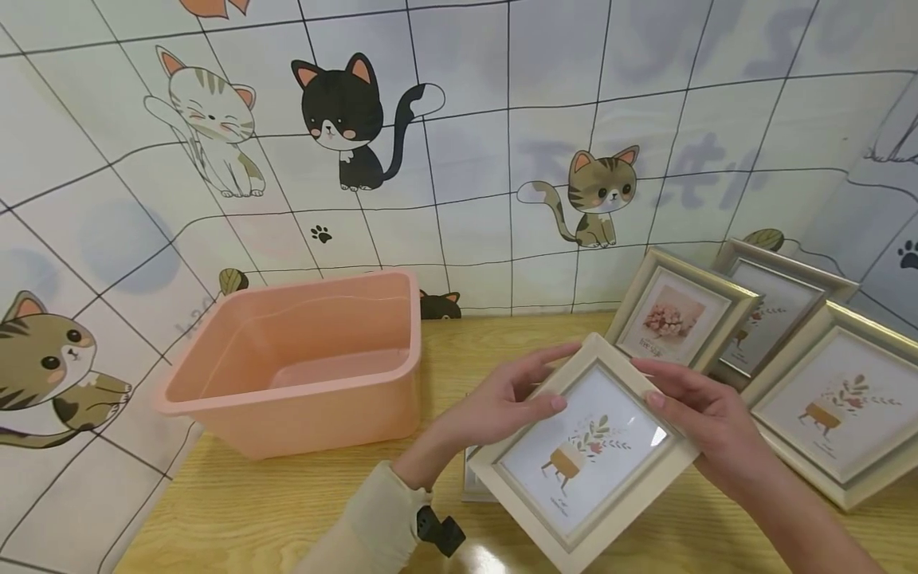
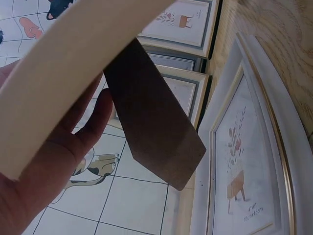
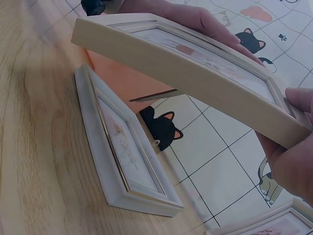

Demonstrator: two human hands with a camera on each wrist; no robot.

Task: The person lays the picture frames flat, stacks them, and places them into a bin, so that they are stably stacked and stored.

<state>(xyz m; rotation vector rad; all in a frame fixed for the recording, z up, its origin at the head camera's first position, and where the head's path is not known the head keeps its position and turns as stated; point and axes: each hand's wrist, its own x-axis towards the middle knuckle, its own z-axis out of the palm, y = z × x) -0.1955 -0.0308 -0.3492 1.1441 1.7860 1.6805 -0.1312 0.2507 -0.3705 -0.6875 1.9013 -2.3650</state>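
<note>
Both hands hold a cream picture frame [image 1: 574,454] with a potted-plant print, tilted above the table. My left hand [image 1: 495,402] grips its upper left side, thumb on the front border. At the upper right edge, my right hand [image 1: 717,422] pinches the border, thumb in front and fingers behind. A brown stand flap [image 2: 156,122] sticks out from the back in the left wrist view. Below the held frame, a white picture frame with a gold line [image 3: 102,142] lies on the table, mostly hidden in the head view.
A pink plastic tub [image 1: 344,410] stands at the left. Three more frames stand at the right: one with a blossom print [image 1: 670,315], one behind it [image 1: 770,295], and a larger plant-print one [image 1: 839,399]. A cat-patterned covering [image 1: 473,191] backs the wooden table [image 1: 215,510].
</note>
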